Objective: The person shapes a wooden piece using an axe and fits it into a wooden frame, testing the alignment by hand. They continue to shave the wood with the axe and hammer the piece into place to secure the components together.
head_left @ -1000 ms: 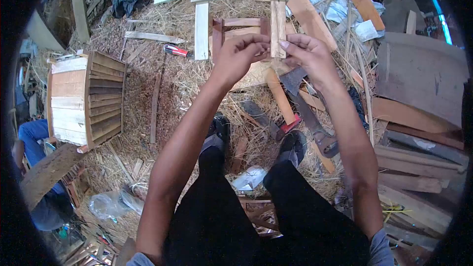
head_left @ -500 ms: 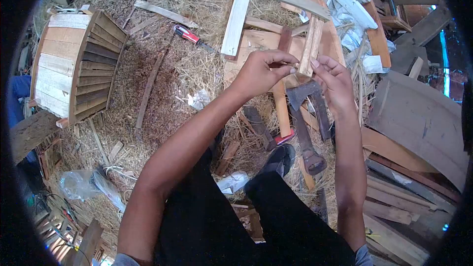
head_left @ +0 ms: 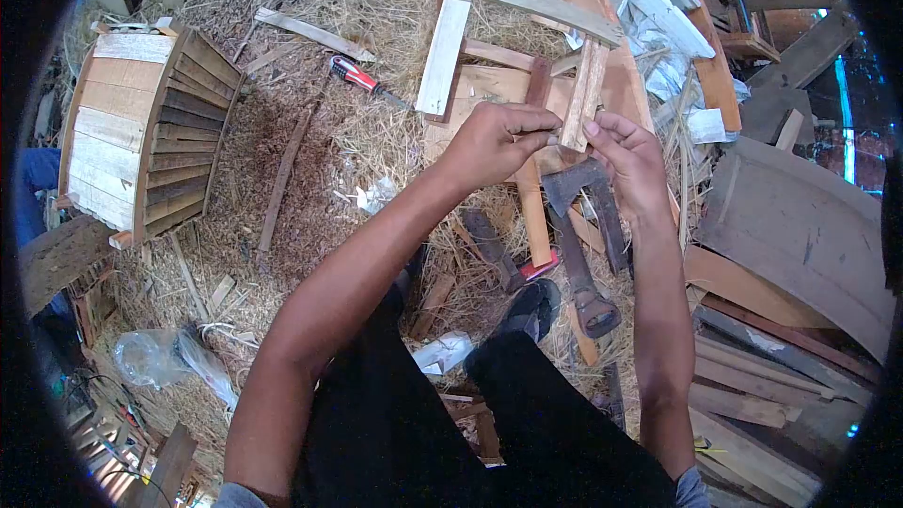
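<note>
A wooden frame of pale slats (head_left: 527, 2) stands in front of me. My right hand (head_left: 628, 165) pinches the near end of one of its strips (head_left: 585, 94) between thumb and fingers. At the left side of that end is my left hand (head_left: 503, 143), its thumb and fingertips pressed together; whatever they hold is too small to make out. Below the hands lies a dark axe head (head_left: 574, 183), and a wooden handle (head_left: 534, 216) with a red part at its lower end is beside it.
A slatted wooden piece (head_left: 141, 132) stands at the left. A red screwdriver (head_left: 356, 73) lies on the straw. A plastic bag (head_left: 155, 356) is at the lower left, with curved boards (head_left: 800, 226) and scrap wood at the right.
The near end of the strip and the frame have shifted slightly left in view. Both hands remain at the strip's end, my right hand a little further left and lower.
</note>
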`<state>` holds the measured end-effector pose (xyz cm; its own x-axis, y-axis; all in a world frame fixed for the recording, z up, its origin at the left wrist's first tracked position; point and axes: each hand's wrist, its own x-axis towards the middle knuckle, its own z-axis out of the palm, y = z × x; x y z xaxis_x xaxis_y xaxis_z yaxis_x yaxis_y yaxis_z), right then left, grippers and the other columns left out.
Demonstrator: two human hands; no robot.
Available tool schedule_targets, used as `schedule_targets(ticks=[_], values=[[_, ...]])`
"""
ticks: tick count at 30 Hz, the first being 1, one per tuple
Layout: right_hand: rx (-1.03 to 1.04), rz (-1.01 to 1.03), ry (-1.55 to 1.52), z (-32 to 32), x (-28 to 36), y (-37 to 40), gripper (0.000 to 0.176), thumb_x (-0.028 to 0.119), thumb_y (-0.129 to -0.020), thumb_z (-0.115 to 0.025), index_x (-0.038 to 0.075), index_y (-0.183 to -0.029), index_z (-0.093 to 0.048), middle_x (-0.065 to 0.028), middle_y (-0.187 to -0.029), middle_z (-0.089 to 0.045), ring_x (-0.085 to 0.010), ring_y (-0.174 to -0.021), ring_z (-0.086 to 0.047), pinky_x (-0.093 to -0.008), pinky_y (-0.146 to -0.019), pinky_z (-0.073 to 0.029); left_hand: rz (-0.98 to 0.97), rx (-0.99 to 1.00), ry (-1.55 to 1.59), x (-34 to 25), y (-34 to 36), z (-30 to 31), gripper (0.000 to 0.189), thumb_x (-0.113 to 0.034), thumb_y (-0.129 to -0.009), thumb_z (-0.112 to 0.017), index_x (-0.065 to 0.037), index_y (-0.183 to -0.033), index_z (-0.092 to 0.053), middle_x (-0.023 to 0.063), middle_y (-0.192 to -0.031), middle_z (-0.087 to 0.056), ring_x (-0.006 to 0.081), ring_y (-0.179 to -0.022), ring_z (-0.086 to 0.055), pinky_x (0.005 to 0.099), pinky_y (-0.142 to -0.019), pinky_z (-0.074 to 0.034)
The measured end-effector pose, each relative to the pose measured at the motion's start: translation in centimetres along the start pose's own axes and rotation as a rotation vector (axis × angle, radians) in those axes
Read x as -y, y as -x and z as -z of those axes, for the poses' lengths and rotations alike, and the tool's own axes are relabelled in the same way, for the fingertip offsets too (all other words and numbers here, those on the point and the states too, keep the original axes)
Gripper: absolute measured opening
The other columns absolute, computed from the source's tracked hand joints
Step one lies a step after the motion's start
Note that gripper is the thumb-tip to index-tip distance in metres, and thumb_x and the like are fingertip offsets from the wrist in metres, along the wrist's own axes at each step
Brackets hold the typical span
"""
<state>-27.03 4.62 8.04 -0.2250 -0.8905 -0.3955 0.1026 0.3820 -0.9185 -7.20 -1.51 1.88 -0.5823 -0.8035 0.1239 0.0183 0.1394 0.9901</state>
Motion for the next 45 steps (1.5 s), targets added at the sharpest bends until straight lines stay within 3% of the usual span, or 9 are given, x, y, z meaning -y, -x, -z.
schedule_targets(ticks=[12,15,18,21,22,25,34,36,45], values=[[0.081,0.01,0.103,0.4,0.7,-0.2,0.022,0.012,-0.09,-0.074,-0.003,-0.104,-0.068,-0.0043,-0.088,-0.071,-0.0077,-0.077,-0.064,-0.0225,-0.07,-0.051,-0.12,0.035,-0.122,-0.3,-0.4,0.1,0.027,-0.003,-0.085,-0.073,-0.002,-0.113,-0.072,0.0161,-0.107,-0.074,0.0259,-0.101,-0.071,0.0335,-0.089,-0.055],[0.02,0.028,0.184,0.2,0.8,0.1,0.022,0.013,-0.09,-0.075,-0.003,-0.103,-0.068,-0.0038,-0.087,-0.071,-0.0072,-0.075,-0.063,-0.0219,-0.068,-0.05,-0.106,0.051,-0.093,0.2,-0.6,-0.2,0.026,-0.002,-0.086,-0.072,-0.003,-0.112,-0.073,0.0138,-0.107,-0.074,0.0258,-0.1,-0.071,0.0346,-0.088,-0.055],[0.007,0.028,0.113,0.1,0.4,0.2,0.023,0.013,-0.089,-0.076,-0.004,-0.103,-0.068,-0.0038,-0.086,-0.071,-0.0067,-0.074,-0.062,-0.0211,-0.067,-0.049,-0.228,-0.047,0.097,0.0,-1.0,-0.2,0.02,-0.002,-0.09,-0.066,0.001,-0.108,-0.073,0.0103,-0.098,-0.074,0.0219,-0.091,-0.071,0.032,-0.08,-0.057],[0.044,0.05,0.097,-0.4,0.2,0.0,0.025,0.013,-0.089,-0.076,-0.005,-0.103,-0.068,-0.0045,-0.086,-0.071,-0.0066,-0.074,-0.062,-0.0206,-0.066,-0.048,0.425,-0.138,0.625,-2.0,-0.8,-0.4,0.017,-0.008,-0.094,-0.066,0.004,-0.104,-0.074,0.007,-0.093,-0.073,0.0134,-0.085,-0.068,0.0263,-0.078,-0.056],[0.045,0.053,0.117,-0.6,0.2,-0.1,0.023,0.013,-0.09,-0.075,-0.004,-0.104,-0.068,-0.004,-0.087,-0.071,-0.0067,-0.075,-0.063,-0.0211,-0.067,-0.049,0.473,-0.133,0.453,-2.9,-1.0,-0.2,0.025,-0.017,-0.093,-0.07,0.006,-0.101,-0.073,0.0069,-0.091,-0.072,0.0086,-0.08,-0.065,0.0216,-0.075,-0.055],[0.045,0.046,0.145,-1.0,0.3,0.0,0.021,0.012,-0.091,-0.073,-0.002,-0.105,-0.069,-0.0027,-0.088,-0.071,-0.0068,-0.076,-0.064,-0.022,-0.069,-0.05,0.597,-0.024,0.266,-5.0,-1.9,0.9,0.028,-0.023,-0.093,-0.072,0.005,-0.097,-0.073,0.0066,-0.093,-0.07,0.0135,-0.09,-0.066,0.03,-0.083,-0.058],[0.016,-0.001,0.086,-1.0,0.5,0.2,0.025,0.017,-0.087,-0.078,-0.002,-0.103,-0.07,-0.0024,-0.088,-0.071,-0.0072,-0.076,-0.062,-0.0223,-0.069,-0.049,0.569,0.03,0.146,-4.5,-2.5,0.9,0.025,-0.025,-0.091,-0.075,-0.002,-0.087,-0.07,0.0004,-0.082,-0.066,0.0092,-0.076,-0.061,0.0259,-0.073,-0.054],[0.013,-0.005,0.087,-0.7,0.5,0.0,0.032,0.019,-0.084,-0.082,-0.005,-0.102,-0.071,-0.0061,-0.091,-0.072,-0.0108,-0.081,-0.066,-0.0249,-0.075,-0.052,0.589,0.006,0.141,-4.5,-2.5,0.7,0.024,-0.026,-0.091,-0.075,-0.002,-0.087,-0.07,0.0006,-0.082,-0.066,0.0089,-0.076,-0.061,0.0252,-0.073,-0.054],[-0.015,0.057,0.116,-1.3,-0.7,0.4,0.032,0.022,-0.084,-0.081,-0.005,-0.098,-0.073,-0.0069,-0.087,-0.073,-0.0105,-0.079,-0.065,-0.0246,-0.072,-0.051,0.638,-0.071,0.149,-5.8,-1.5,0.4,0.028,-0.028,-0.092,-0.074,-0.001,-0.086,-0.072,0.0044,-0.078,-0.068,0.0121,-0.074,-0.065,0.0297,-0.073,-0.06]])
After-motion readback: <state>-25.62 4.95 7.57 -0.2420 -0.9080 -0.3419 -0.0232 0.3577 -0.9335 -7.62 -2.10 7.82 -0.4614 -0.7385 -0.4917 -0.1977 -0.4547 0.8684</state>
